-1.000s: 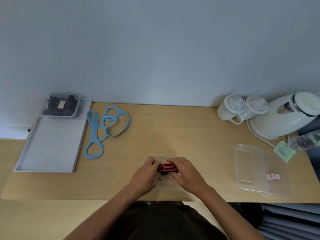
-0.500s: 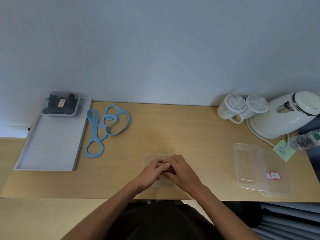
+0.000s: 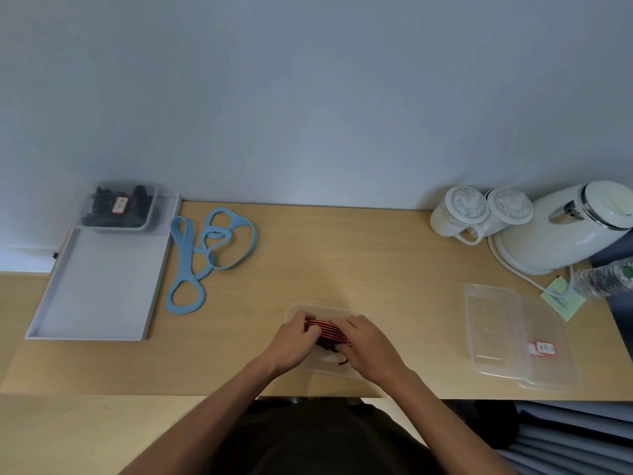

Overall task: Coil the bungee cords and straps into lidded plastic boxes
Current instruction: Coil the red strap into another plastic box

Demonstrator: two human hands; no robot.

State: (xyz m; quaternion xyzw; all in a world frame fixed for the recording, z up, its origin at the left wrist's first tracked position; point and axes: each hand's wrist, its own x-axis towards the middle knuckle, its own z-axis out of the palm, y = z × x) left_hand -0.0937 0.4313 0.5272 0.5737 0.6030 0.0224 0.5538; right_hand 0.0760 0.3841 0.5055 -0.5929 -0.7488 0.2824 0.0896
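Observation:
A coiled red-and-black bungee cord (image 3: 327, 332) sits in a clear plastic box (image 3: 318, 308) near the table's front edge. My left hand (image 3: 293, 342) grips the coil's left side and my right hand (image 3: 364, 346) grips its right side, both over the box. A dark hook end (image 3: 342, 362) pokes out below the coil. A light blue strap (image 3: 209, 250) lies loose and looped at the table's back left. A lidded clear box (image 3: 120, 209) holding black cords stands on the grey tray (image 3: 102, 286).
A clear lid and another clear box (image 3: 513, 334) with a red label lie at the right. Two white lidded mugs (image 3: 479, 209), a white kettle (image 3: 565, 228), a water bottle (image 3: 603, 282) and a green note (image 3: 561, 299) crowd the back right corner.
My hands closed together over the coil half a second ago and have now spread slightly, so the red-and-black coil shows between them again, lower in the box.

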